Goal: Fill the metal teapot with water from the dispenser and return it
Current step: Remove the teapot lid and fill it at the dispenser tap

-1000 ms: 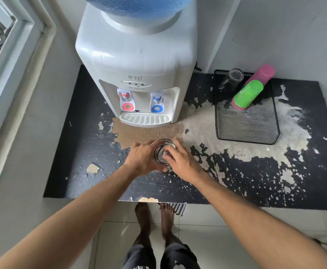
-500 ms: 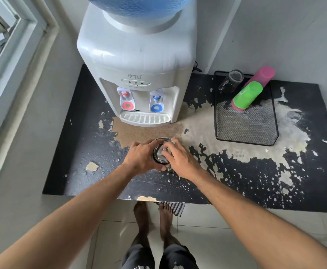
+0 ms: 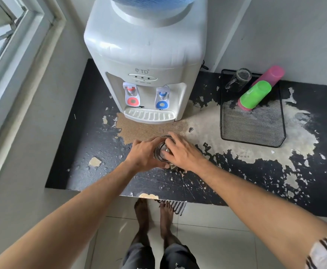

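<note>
The white dispenser (image 3: 145, 61) stands at the counter's (image 3: 85, 152) back edge. Near the front edge, directly before its drip tray, the metal teapot (image 3: 161, 153) sits between both hands: the left hand (image 3: 144, 155) curls around its left side, while the right hand (image 3: 183, 152) covers its top, fingers pinching the lid.

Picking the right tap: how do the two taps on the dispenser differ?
The left tap has a red lever and a red disc; the right tap has a blue lever and a blue disc. The left tap sits slightly higher in the picture. Both have white bodies and hang above the drip tray.
</note>
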`<state>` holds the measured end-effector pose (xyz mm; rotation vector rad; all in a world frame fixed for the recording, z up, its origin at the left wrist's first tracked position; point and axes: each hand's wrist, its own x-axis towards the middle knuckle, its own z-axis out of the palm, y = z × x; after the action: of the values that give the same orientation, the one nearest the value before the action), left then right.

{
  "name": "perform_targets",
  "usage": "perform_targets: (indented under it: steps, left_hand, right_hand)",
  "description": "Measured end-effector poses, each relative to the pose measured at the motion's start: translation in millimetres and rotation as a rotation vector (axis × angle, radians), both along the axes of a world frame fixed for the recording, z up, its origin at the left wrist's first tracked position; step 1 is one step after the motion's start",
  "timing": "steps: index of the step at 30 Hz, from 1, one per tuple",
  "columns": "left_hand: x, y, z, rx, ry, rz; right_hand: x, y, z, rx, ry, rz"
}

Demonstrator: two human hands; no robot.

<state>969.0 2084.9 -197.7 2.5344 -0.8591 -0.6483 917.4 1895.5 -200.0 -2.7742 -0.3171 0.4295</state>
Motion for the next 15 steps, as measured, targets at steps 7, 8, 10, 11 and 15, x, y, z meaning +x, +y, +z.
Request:
perform_targets:
  steps: [7,8,10,11,15]
  left_hand:
    - [7.2,-3.2,-3.7,0.042,0.032,-0.076]
    - [7.2,-3.4,-5.4,0.019,0.042,-0.066]
    - [6.4,-1.8,-9.1,-0.026,0.065,-0.025]
    - [6.5,-0.7,-11.5,-0.038,0.071,-0.009]
    - [5.4,1.2,-17.1,-0.066,0.061,-0.025]
  right_hand:
    - [8.7,-7.8,-8.6,0.101,-0.036,0.052]
    - [8.7,-7.1,-10.6,0.112,-0.056,0.041]
    - [7.5,-5.4,-18.2,0.128,-0.097,0.020]
    - [6.9,-4.3,-21.7,0.140,-0.120,0.012]
    - [8.0,-0.1,-28.3,0.205,-0.136,-0.073]
